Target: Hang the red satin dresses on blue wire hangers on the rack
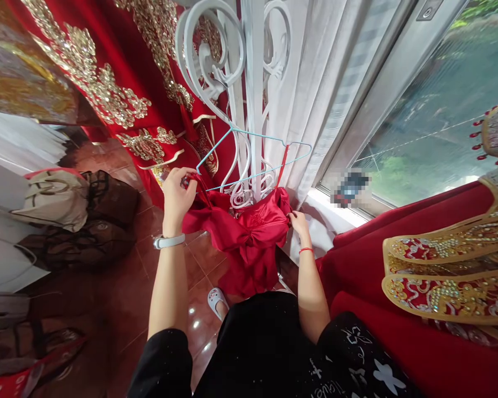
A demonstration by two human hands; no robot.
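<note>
A red satin dress point(253, 232) hangs in front of me from a light blue hanger point(257, 132). One thin red strap loops over the hanger's right shoulder. The hanger's hook sits on a white scrolled metal stand point(252, 99). My left hand point(179, 190), wearing a pale watch, is closed on the dress's left strap near the hanger's left end. With a red cord at its wrist, my right hand point(299, 224) pinches the right edge of the bodice. The dress's lower part falls toward the tiled floor.
Red garments with gold sequins point(108, 94) hang at the left. A red garment with gold beaded panels point(440, 276) is close at the right. White curtains point(311, 83) and a window point(431, 105) stand beyond. Several bags point(58, 199) lie on the floor at left.
</note>
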